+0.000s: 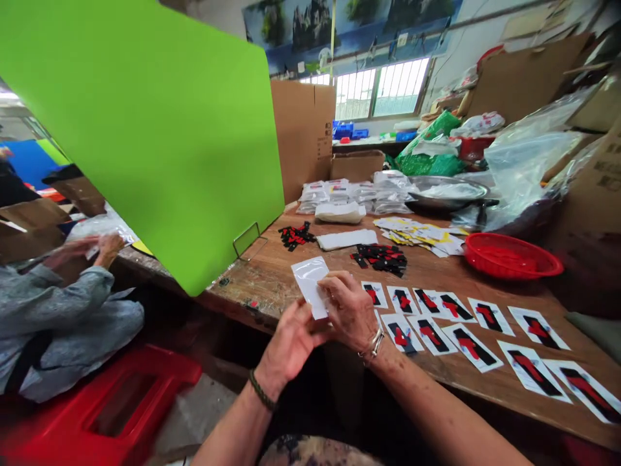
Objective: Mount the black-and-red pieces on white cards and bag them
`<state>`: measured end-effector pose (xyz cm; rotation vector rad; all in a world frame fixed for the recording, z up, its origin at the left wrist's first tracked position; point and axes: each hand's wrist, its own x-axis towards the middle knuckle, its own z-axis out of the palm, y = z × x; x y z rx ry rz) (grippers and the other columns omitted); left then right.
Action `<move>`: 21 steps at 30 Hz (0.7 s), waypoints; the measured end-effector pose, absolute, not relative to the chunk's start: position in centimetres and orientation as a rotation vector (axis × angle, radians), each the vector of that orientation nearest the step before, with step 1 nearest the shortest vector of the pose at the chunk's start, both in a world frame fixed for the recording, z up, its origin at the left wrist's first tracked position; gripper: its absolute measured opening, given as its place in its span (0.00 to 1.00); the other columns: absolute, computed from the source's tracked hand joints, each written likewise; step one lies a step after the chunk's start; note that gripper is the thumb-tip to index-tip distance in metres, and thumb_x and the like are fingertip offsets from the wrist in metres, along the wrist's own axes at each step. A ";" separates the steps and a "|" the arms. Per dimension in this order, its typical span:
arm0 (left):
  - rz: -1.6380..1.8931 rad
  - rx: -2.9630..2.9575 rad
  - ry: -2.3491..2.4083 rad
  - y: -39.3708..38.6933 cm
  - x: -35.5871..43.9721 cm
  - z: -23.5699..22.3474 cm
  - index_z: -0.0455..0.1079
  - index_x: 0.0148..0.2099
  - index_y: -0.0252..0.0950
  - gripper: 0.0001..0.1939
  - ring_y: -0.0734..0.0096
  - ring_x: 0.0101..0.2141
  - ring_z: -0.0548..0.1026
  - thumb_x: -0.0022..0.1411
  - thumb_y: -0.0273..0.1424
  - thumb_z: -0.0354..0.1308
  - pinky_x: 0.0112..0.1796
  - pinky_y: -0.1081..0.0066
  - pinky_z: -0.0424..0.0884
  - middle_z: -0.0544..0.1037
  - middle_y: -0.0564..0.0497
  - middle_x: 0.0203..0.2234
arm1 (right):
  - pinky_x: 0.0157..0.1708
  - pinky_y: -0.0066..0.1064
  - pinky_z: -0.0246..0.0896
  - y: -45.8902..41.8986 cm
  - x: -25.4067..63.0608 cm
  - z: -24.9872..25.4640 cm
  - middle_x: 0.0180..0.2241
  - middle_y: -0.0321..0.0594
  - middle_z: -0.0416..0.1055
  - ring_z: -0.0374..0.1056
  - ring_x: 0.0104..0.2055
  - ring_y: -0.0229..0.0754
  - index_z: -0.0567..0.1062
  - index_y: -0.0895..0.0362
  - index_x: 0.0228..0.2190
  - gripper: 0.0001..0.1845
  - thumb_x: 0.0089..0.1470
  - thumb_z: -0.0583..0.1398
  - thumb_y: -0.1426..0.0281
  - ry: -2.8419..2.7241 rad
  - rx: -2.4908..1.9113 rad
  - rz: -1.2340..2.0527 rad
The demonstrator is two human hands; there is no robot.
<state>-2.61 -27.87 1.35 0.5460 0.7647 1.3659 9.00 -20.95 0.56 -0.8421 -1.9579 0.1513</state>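
Observation:
A small, shiny white plastic packet (309, 277) is held up at the front edge of the table. My left hand (290, 342) grips its lower end from below, its palm partly turned up. The fingers of my right hand (350, 309) are closed on the packet's right side, and they hide part of it. Just right of my right hand, white cards (473, 346) lie in two rows, each with a black and red piece on it. Beyond my hands are two heaps of loose black and red pieces (381, 259) (295, 235).
White paper stacks (347, 239), yellow-and-white packets (420, 233) and filled clear bags (356, 194) lie farther back. A red basket (514, 255) stands at right. A green panel (194, 142) rises at left; beyond it sits another person (63, 323) near a red stool (121, 401).

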 end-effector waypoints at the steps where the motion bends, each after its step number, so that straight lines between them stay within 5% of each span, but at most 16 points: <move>1: 1.371 0.445 0.712 -27.7 -2.5 1.9 0.71 0.43 0.34 0.15 0.68 0.34 0.76 0.55 0.34 0.66 0.38 0.66 0.73 0.78 0.48 0.36 | 0.41 0.34 0.61 -21.4 9.0 0.6 0.38 0.41 0.72 0.65 0.41 0.44 0.74 0.55 0.35 0.06 0.57 0.56 0.75 -1.977 -0.824 0.167; 4: 1.422 0.208 0.747 -26.6 -2.3 2.7 0.72 0.40 0.32 0.06 0.73 0.29 0.76 0.59 0.27 0.61 0.37 0.72 0.73 0.78 0.51 0.30 | 0.50 0.43 0.57 -23.0 9.0 0.7 0.43 0.41 0.72 0.62 0.46 0.47 0.75 0.54 0.35 0.06 0.57 0.58 0.74 -2.050 -0.775 0.187; 8: 1.400 0.215 0.812 -25.9 -3.4 2.6 0.71 0.46 0.31 0.09 0.70 0.32 0.79 0.64 0.24 0.54 0.42 0.66 0.74 0.80 0.48 0.34 | 0.57 0.48 0.50 -25.8 11.3 0.2 0.54 0.47 0.63 0.56 0.57 0.51 0.73 0.55 0.44 0.12 0.57 0.58 0.71 -2.011 -0.842 0.418; 12: 1.434 0.270 0.916 -27.2 -6.7 1.9 0.70 0.49 0.32 0.11 0.66 0.34 0.80 0.65 0.25 0.53 0.47 0.57 0.73 0.80 0.45 0.36 | 0.42 0.35 0.63 -29.4 16.1 -1.5 0.36 0.40 0.70 0.66 0.39 0.42 0.74 0.54 0.36 0.09 0.60 0.57 0.63 -2.253 -0.780 1.436; 15: 1.429 0.286 0.987 -28.6 -8.9 1.1 0.69 0.50 0.31 0.12 0.65 0.36 0.80 0.64 0.25 0.53 0.48 0.55 0.73 0.80 0.44 0.37 | 0.34 0.29 0.61 -31.5 19.2 -3.4 0.30 0.37 0.69 0.64 0.32 0.38 0.74 0.56 0.34 0.16 0.59 0.56 0.57 -2.234 -0.852 2.087; 21: 1.429 0.300 1.051 -30.5 -10.4 -0.3 0.69 0.50 0.31 0.12 0.61 0.37 0.80 0.64 0.25 0.53 0.47 0.54 0.73 0.80 0.42 0.40 | 0.39 0.31 0.61 -32.4 21.7 -4.4 0.33 0.38 0.67 0.63 0.36 0.40 0.74 0.56 0.38 0.23 0.56 0.57 0.49 -2.046 -1.006 2.348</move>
